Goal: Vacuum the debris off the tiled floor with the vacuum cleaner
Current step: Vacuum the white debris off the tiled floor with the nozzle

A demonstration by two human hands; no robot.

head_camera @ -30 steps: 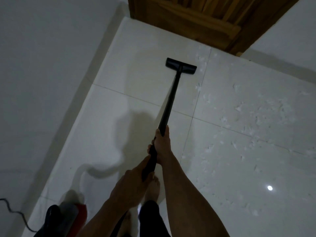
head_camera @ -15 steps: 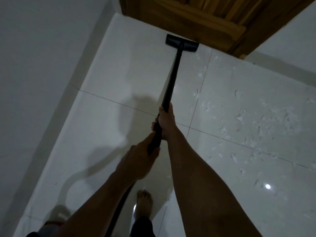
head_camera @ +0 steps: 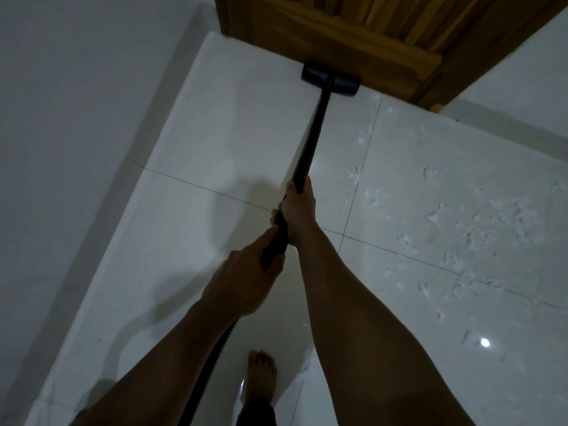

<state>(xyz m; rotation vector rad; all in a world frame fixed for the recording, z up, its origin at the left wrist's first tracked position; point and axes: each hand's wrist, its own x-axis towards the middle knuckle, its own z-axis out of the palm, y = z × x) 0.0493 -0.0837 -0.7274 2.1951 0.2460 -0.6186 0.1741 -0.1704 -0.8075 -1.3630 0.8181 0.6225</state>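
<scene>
Both hands grasp the slim black vacuum wand point(head_camera: 313, 139): right hand point(head_camera: 299, 210) forward, left hand point(head_camera: 246, 281) behind it, fingers point(head_camera: 266, 239) wrapped round the tube. The flat black floor nozzle point(head_camera: 330, 79) rests on the glossy white tiled floor point(head_camera: 184, 226) at the foot of the brown wooden door point(head_camera: 353, 35). Scattered white shredded debris point(head_camera: 436, 215) lies right of the wand.

The wand point(head_camera: 310, 142), floor head point(head_camera: 330, 79) and ribbed hose point(head_camera: 215, 358) were black. The tiled floor point(head_camera: 215, 133) was glossy white with thin dark grout lines, flecked with white debris point(head_camera: 461, 229). The door point(head_camera: 353, 35) was brown slatted wood and the wall point(head_camera: 61, 118) pale grey.
</scene>
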